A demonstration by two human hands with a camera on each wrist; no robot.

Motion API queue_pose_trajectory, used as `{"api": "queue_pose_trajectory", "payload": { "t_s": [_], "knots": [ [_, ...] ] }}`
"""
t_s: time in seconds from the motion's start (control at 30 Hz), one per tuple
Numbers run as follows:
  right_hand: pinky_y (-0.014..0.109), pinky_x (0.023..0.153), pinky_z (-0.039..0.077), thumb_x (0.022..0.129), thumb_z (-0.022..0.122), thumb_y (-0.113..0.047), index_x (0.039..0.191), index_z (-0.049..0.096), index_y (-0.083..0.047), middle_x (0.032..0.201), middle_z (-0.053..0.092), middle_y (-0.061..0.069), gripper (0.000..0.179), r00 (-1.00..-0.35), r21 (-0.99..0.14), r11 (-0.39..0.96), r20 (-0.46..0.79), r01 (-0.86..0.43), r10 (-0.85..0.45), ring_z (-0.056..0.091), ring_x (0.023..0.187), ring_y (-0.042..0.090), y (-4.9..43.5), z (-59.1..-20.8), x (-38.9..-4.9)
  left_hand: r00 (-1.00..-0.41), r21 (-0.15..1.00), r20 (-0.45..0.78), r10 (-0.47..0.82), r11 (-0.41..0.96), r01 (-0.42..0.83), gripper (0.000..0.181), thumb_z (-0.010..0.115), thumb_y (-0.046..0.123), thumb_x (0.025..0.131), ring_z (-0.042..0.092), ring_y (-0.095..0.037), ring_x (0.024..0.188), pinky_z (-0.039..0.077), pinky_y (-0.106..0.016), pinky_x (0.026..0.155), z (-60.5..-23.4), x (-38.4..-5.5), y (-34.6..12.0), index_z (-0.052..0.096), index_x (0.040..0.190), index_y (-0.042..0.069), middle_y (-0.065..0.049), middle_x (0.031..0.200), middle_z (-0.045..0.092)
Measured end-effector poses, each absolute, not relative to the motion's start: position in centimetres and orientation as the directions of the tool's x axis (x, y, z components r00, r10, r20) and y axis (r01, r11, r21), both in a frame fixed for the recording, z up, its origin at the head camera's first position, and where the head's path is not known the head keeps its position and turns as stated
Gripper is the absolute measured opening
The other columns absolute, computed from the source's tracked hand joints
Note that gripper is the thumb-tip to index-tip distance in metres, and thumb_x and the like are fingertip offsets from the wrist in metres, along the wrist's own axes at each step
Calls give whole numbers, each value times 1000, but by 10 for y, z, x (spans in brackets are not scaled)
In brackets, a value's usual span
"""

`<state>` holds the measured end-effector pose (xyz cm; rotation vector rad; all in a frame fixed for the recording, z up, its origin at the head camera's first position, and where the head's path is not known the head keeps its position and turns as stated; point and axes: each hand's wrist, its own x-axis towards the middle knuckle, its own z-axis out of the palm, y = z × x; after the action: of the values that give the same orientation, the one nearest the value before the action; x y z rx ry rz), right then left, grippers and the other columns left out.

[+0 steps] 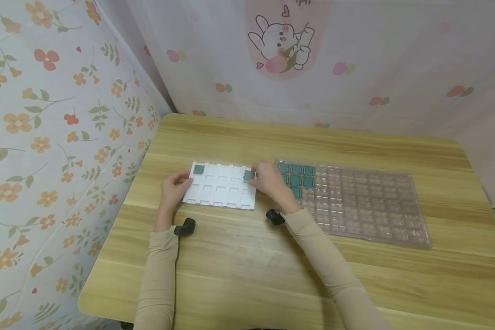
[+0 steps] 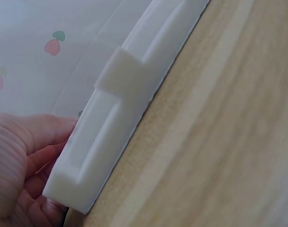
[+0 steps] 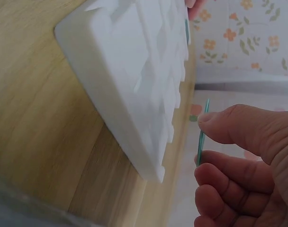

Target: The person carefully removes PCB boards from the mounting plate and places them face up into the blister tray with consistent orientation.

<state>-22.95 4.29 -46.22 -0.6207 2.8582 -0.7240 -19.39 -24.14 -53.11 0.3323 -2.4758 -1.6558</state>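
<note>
A white tray (image 1: 219,196) with shallow compartments lies on the wooden table, and one small green circuit board (image 1: 199,169) sits in its far left compartment. My left hand (image 1: 174,189) holds the tray's left edge; in the left wrist view the thumb (image 2: 51,130) is on the rim and fingers curl at its side. Between thumb and fingers, my right hand (image 1: 269,178) pinches another green circuit board (image 1: 248,175) over the tray's far right corner. The right wrist view shows this board (image 3: 201,139) edge-on, raised above the tray (image 3: 120,71).
A clear plastic tray (image 1: 420,229) with many small pockets lies to the right, holding several green circuit boards (image 1: 296,169) at its far left. Black wrist mounts (image 1: 185,227) stick out from both sleeves. A patterned curtain (image 1: 214,59) hangs behind the table (image 1: 231,256).
</note>
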Motion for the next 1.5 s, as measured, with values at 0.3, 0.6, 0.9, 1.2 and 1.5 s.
{"api": "queue_pose_trajectory", "payload": {
  "t_s": [0.3, 0.6, 0.9, 1.2, 1.5],
  "knots": [
    [22, 47, 36, 81, 68, -11, 103, 67, 5, 69, 59, 7, 28, -911, -523, 784, -32, -335, -411, 44, 52, 12, 58, -463, -225, -966, 920, -1, -257, 378, -102, 29, 66, 4, 84, 57, -19, 83, 44, -15, 68, -530, -193, -242, 65, 112, -3, -21, 102, 64],
    [27, 56, 45, 81, 70, -12, 103, 66, 5, 81, 62, 11, 28, -924, -545, 784, -44, -296, -379, 53, 62, 17, 77, -461, -221, -968, 916, 5, -252, 390, -97, 28, 65, 3, 85, 56, -19, 83, 43, -16, 67, -529, -191, -241, 65, 112, -4, -21, 102, 64],
    [28, 57, 46, 83, 70, -13, 102, 67, 5, 82, 64, 12, 27, -929, -499, 814, -47, -296, -367, 54, 63, 18, 96, -462, -219, -967, 916, -1, -256, 387, -103, 29, 66, 4, 85, 55, -14, 80, 43, -16, 66, -530, -191, -240, 64, 113, -3, -22, 101, 64],
    [28, 56, 45, 82, 70, -11, 102, 67, 7, 79, 62, 13, 28, -929, -506, 808, -33, -302, -368, 52, 62, 19, 115, -462, -215, -966, 922, 0, -259, 373, -100, 29, 66, 5, 85, 55, -13, 81, 43, -15, 66, -532, -193, -241, 65, 112, -3, -22, 102, 64],
    [32, 61, 45, 81, 71, -8, 103, 66, 8, 80, 61, 13, 28, -925, -507, 808, -55, -299, -377, 51, 68, 21, 138, -464, -210, -966, 930, -38, -257, 344, -128, 30, 65, 2, 85, 54, -8, 77, 42, -13, 64, -530, -194, -241, 63, 113, -6, -26, 102, 62]
  ]
}}
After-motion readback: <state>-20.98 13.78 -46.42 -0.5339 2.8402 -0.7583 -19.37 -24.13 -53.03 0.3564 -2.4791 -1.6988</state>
